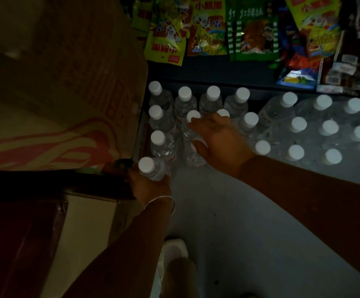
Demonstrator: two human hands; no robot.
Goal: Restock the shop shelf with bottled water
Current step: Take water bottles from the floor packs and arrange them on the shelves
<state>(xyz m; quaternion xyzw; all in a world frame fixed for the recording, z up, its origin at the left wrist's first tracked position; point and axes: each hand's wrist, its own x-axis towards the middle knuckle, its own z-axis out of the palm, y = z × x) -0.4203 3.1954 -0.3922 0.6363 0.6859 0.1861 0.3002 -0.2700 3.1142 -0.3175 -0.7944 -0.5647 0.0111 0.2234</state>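
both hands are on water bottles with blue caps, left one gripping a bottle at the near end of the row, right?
Not quite: the head view shows white caps, not blue. The left hand does grip a water bottle at the row's near end, and the right hand holds another bottle.

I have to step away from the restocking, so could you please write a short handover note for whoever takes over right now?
Left hand grips a water bottle at the front of the left column. Right hand holds another bottle in the second column, fingers by its cap. Done: a dozen or so loose bottles stand beside the cardboard box. Left: set these two down; the wrapped pack on the right is unopened.
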